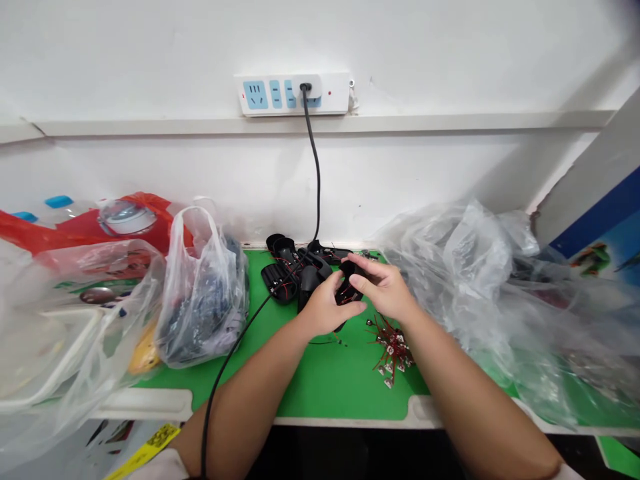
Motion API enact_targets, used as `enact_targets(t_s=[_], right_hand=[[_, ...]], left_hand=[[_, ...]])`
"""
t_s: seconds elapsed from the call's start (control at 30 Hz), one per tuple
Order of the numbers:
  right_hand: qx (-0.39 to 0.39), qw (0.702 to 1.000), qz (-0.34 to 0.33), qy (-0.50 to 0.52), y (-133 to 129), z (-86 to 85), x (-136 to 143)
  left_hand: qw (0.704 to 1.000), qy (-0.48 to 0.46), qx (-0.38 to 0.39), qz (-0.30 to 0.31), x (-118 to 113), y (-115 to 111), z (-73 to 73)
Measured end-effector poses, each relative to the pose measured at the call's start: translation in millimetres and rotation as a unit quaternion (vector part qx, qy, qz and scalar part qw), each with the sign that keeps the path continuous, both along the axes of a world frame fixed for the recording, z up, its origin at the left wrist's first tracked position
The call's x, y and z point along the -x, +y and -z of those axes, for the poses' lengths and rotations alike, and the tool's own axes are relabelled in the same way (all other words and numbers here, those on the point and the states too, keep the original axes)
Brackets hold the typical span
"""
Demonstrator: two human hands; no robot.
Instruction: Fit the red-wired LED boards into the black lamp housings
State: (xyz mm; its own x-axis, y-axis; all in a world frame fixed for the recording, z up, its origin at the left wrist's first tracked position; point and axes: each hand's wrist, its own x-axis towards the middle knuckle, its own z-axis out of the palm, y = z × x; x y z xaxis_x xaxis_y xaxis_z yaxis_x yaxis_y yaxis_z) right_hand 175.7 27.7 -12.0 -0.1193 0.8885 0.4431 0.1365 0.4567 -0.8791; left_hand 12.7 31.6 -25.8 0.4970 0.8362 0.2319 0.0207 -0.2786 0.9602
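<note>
Both hands meet over the middle of the green table top (340,393). Between them is a black plastic shell (349,288) with red wire showing inside. My left hand (326,307) grips its near left side, thumb toward the right. My right hand (384,285) closes on it from the right, fingers over the top. The shell's underside is hidden by the hands. Just beyond and left lie more black plastic housings (279,283) with thin red wires. A tangle of red wires with small boards (393,347) rests below my right hand.
A black cable (317,167) drops from the wall power strip (293,93); another cable stretch crosses my left forearm. Plastic bags with contents (203,293) crowd the left side. Clear plastic bags (475,267) cover the right. The table's pale front edge (345,423) runs below.
</note>
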Motion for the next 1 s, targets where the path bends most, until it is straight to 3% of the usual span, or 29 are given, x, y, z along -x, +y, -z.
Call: enact_targets(t_s=[0.2, 0.37, 0.5, 0.63, 0.7, 0.73, 0.87, 0.93, 1.0], right_hand=[[-0.012, 1.0, 0.026, -0.01, -2.8, -1.1, 4.2], [-0.034, 0.999, 0.006, -0.009, -6.9, -6.8, 2.2], [-0.052, 0.997, -0.046, 0.019, -8.9, -9.7, 2.3], [0.041, 0.98, -0.038, 0.19, -2.6, -8.1, 5.4], [0.092, 0.957, 0.007, 0.275, 1.2, -7.2, 8.2], [0.116, 0.956, 0.027, 0.269, 2.2, -6.7, 10.3], [0.199, 0.978, 0.033, 0.045, -5.8, -1.0, 29.2], [0.217, 0.976, 0.019, -0.023, -15.3, 4.6, 45.2], [0.208, 0.975, 0.03, -0.072, -24.3, 10.0, 63.3]], left_hand=[[0.997, -0.001, -0.063, -0.041, -8.7, -12.0, 1.3], [0.992, 0.028, -0.104, -0.062, -6.3, -16.4, -1.4], [0.985, 0.075, -0.13, -0.083, -2.7, -19.0, -6.1], [0.963, 0.177, -0.169, -0.117, -4.8, -34.7, -17.8], [0.94, 0.235, -0.226, -0.096, -2.6, -50.4, -29.8], [0.926, 0.266, -0.258, -0.076, 1.3, -60.2, -36.7], [0.863, 0.389, -0.322, -0.002, 47.8, -108.1, -53.8], [0.852, 0.426, -0.304, -0.011, 91.2, -134.3, -45.9], [0.851, 0.441, -0.273, -0.077, 144.9, -161.5, -24.0]])
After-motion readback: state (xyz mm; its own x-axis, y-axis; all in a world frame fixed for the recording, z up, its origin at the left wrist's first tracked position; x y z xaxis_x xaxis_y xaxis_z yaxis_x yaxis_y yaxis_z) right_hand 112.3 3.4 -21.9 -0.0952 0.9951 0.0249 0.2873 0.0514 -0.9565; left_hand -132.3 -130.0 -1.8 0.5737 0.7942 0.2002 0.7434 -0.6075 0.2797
